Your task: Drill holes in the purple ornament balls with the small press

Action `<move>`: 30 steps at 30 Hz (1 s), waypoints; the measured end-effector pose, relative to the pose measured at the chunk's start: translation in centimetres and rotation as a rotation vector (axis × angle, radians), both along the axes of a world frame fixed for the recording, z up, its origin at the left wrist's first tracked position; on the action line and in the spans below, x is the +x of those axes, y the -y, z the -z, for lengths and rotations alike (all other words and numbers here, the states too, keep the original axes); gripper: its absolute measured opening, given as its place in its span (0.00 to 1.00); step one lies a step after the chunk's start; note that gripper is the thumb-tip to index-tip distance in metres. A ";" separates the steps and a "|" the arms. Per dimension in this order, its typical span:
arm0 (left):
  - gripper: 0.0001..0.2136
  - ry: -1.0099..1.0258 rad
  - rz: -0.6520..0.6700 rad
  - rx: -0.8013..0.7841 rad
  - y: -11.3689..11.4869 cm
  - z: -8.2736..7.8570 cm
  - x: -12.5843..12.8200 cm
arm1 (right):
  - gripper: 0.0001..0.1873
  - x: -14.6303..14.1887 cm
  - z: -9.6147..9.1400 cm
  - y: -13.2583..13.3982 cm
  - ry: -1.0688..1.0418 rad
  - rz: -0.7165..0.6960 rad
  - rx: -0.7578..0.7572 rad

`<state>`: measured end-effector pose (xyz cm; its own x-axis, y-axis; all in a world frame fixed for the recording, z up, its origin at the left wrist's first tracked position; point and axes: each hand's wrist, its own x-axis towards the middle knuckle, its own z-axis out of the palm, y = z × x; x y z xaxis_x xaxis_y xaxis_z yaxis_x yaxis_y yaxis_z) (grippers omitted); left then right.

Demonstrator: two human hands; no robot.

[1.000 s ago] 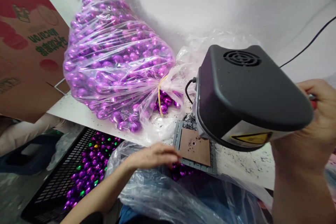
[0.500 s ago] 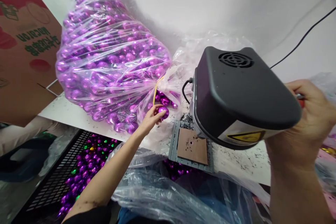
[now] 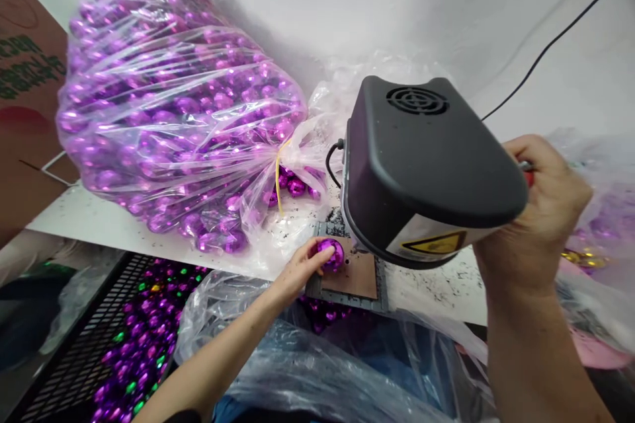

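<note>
Between the fingers of my left hand [image 3: 305,264] is a shiny purple faceted ball [image 3: 331,254]. It is over the left part of a brown square board [image 3: 360,277] with a small dark hole, which lies on a grey metal base [image 3: 378,287]. My right hand [image 3: 543,205] is closed at the right side of a black machine head [image 3: 431,158] with a vent and a yellow warning label. A bit of a red-ended handle shows by the fingers; most of the grip is hidden. The machine's underside is out of sight.
A big clear bag [image 3: 183,112] of purple balls spreads across the left of the white table [image 3: 54,208]. Below it stands a black crate [image 3: 94,337] with purple and green balls. Plastic sheeting [image 3: 317,363] covers my lap, and a cardboard box [image 3: 30,112] stands far left.
My left hand has carried the purple ball from beside the bag's mouth rightward and down to the brown board. My right hand stays at the machine; the whole view has shifted.
</note>
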<state>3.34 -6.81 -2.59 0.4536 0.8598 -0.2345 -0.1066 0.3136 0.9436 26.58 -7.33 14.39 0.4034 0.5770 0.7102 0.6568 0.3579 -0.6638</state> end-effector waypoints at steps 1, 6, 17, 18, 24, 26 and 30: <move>0.18 -0.034 -0.007 0.063 0.2 0.2 0.3 | 0.14 0.0 0.0 0.0 -0.003 -0.006 0.004; 0.21 -0.314 -0.065 0.441 0.8 2.0 1.5 | 0.14 -0.2 0.1 0.0 0.001 -0.007 0.022; 0.16 -0.564 -0.004 0.860 1.6 2.7 3.3 | 0.14 -0.2 0.1 0.2 0.007 -0.030 0.038; 0.16 -0.585 0.003 0.903 1.7 2.7 3.4 | 0.14 -0.2 0.1 0.1 0.012 -0.027 0.035; 0.17 -0.654 -0.027 0.990 2.3 2.8 3.6 | 0.15 -0.1 0.1 0.1 0.023 -0.046 0.036; 0.16 -0.657 -0.007 0.973 2.3 2.5 3.7 | 0.15 -0.1 0.1 0.1 0.029 -0.039 0.043; 0.14 -0.712 -0.005 0.902 2.2 1.5 4.1 | 0.17 -0.2 0.2 0.0 0.058 -0.023 0.061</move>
<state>7.44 -8.96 -4.04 0.4609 0.8467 0.2657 0.5421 -0.5057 0.6711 26.39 -7.37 14.18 0.3474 0.5406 0.7662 0.6849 0.4118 -0.6011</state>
